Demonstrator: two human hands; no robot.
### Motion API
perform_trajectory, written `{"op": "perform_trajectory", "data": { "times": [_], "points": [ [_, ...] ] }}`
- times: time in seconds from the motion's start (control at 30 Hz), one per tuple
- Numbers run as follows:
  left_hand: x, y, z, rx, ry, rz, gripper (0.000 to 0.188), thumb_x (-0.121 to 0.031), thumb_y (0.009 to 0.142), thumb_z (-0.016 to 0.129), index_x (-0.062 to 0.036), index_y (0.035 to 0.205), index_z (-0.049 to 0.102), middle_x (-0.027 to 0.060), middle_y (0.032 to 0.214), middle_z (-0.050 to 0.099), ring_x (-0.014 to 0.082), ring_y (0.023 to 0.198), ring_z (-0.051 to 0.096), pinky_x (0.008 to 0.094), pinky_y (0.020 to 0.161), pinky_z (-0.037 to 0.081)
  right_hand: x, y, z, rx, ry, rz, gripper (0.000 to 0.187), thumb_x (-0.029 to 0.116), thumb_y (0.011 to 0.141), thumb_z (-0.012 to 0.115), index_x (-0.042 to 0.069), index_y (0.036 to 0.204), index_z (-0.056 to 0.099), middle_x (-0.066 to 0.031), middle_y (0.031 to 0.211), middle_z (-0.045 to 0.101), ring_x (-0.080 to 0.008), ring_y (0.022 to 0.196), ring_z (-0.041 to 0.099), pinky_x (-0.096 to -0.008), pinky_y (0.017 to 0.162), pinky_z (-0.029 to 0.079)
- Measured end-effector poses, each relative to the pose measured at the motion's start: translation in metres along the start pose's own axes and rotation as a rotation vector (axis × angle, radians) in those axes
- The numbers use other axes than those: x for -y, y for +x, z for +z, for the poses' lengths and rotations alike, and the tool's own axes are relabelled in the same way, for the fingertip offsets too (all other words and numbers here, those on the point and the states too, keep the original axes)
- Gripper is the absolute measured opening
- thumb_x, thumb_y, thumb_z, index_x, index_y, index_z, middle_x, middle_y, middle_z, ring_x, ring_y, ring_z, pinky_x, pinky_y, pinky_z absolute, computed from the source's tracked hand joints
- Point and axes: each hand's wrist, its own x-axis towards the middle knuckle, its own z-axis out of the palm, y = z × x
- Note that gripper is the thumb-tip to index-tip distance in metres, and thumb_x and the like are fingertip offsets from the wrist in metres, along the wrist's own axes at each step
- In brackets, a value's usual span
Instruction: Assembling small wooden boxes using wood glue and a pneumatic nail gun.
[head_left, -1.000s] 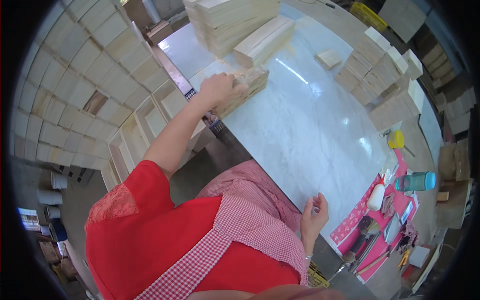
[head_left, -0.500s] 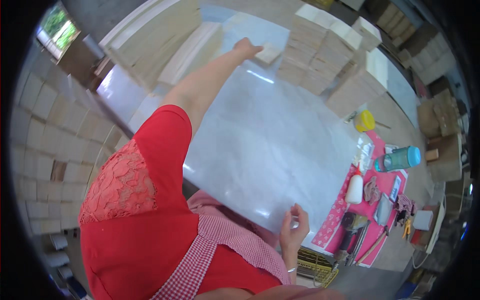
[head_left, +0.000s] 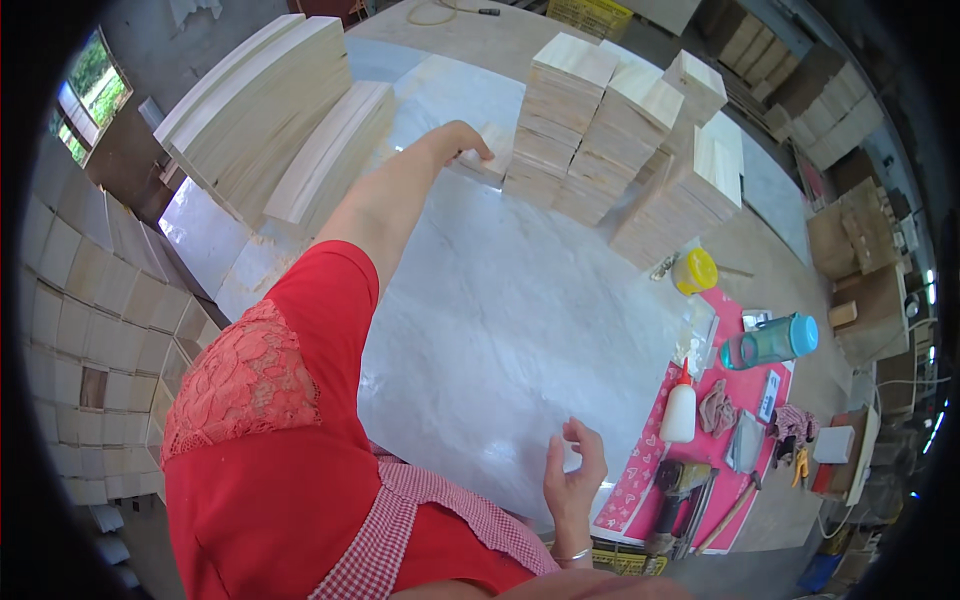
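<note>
My left arm stretches across the pale marbled tabletop to its far side. There my left hand is bent down, its fingers curled against the near-left edge of a small flat wooden block; some fingertips are hidden. The block lies beside tall stacks of wooden blocks. Close to my body, my right hand hovers over the near edge of the table. Its thumb and fingers are apart, with nothing between them, and a bracelet circles the wrist.
Large wooden boards stand at the far left. On the right, a pink mat carries a white glue bottle, a turquoise water bottle, a nail gun and a hammer. A yellow tub stands behind it.
The view has shifted, so the table's things sit lower and further left. My left hand has moved closer over the wooden block. My right hand stays raised with its fingers apart.
</note>
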Motion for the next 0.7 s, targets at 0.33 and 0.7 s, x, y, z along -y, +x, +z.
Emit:
{"op": "perform_trajectory", "data": {
  "times": [0.33,0.7],
  "points": [
    [0.058,-0.010,-0.025,0.118,-0.800,0.053,0.032,-0.022,0.080,0.079,-0.0067,0.104,0.063,0.0098,0.097,0.063,0.0209,0.083,0.060,0.0304,0.060,0.050,0.031,0.035,0.023,0.066,-0.002,-0.313,0.036,0.002,0.080,0.070,-0.002,0.115,0.062,-0.0168,0.101,0.064,-0.0318,0.094,0.062,-0.0382,0.083,0.049],
    [-0.104,-0.164,-0.132,0.292,-1.114,0.546,0.030,-0.017,0.096,0.060,-0.0042,0.122,0.050,0.0089,0.112,0.057,0.0195,0.096,0.059,0.0316,0.080,0.052,0.073,0.215,0.075,-0.181,0.106,-0.445,0.044,0.013,0.083,0.071,-0.004,0.122,0.058,-0.0167,0.102,0.064,-0.0299,0.094,0.061,-0.0389,0.086,0.049]
  ]
}}
